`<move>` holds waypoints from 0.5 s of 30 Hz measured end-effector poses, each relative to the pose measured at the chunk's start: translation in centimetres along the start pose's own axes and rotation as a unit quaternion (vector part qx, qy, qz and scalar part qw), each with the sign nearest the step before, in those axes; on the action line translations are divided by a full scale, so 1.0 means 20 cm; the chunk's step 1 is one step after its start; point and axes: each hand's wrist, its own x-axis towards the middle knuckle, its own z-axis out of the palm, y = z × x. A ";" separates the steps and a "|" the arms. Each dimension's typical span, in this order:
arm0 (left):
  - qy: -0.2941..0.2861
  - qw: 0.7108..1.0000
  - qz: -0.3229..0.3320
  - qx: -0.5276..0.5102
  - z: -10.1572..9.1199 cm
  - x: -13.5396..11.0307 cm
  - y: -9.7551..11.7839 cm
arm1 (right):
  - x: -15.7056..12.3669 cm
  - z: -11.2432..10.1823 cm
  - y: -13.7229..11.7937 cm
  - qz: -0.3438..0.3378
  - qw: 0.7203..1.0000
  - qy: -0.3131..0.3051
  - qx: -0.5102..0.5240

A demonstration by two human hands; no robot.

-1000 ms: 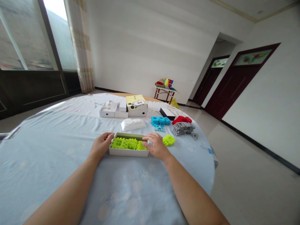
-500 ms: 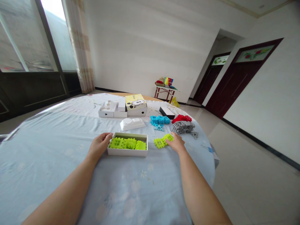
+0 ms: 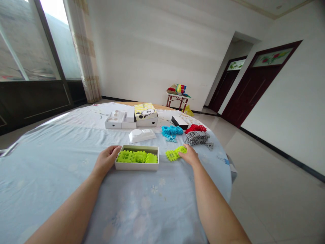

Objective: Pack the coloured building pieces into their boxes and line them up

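Observation:
My left hand point(image 3: 107, 159) grips the left end of a white open box point(image 3: 137, 166), its fingers curled against the side wall. Inside that box lie several lime-green interlocking building pieces point(image 3: 138, 156). To the right of the box, my right hand point(image 3: 189, 156) has its thumb and fingers closed on a lime-green building piece point(image 3: 181, 149). Another green piece point(image 3: 172, 155) touches it on the left, flat on the cloth. Part of the held piece is hidden behind the fingers.
Beyond my right hand lie piles of blue pieces point(image 3: 172, 131), red pieces point(image 3: 196, 128) and grey pieces point(image 3: 197, 138). A white moulded tray point(image 3: 142, 135) lies behind the green box. Farther back stand a yellow-topped box point(image 3: 146, 115), a white box point(image 3: 113, 125) and a black-sided box point(image 3: 180, 122).
The whole view has shifted slightly. Both hands keep the same places at the white box and the green pieces.

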 end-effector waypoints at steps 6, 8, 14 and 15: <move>0.004 1.000 0.000 -0.003 0.00 0.01 -0.01 | 0.00 0.00 0.01 0.008 0.999 0.007 0.035; 0.008 1.000 0.002 0.000 0.00 0.00 -0.01 | -0.01 -0.02 0.01 0.009 0.999 0.016 0.050; 0.004 1.000 0.007 -0.008 0.01 0.00 0.00 | -0.07 -0.08 -0.14 -0.123 0.972 0.079 0.186; 0.002 1.000 0.008 -0.009 0.01 0.00 0.00 | -0.10 -0.09 -0.19 -0.160 0.962 0.067 0.212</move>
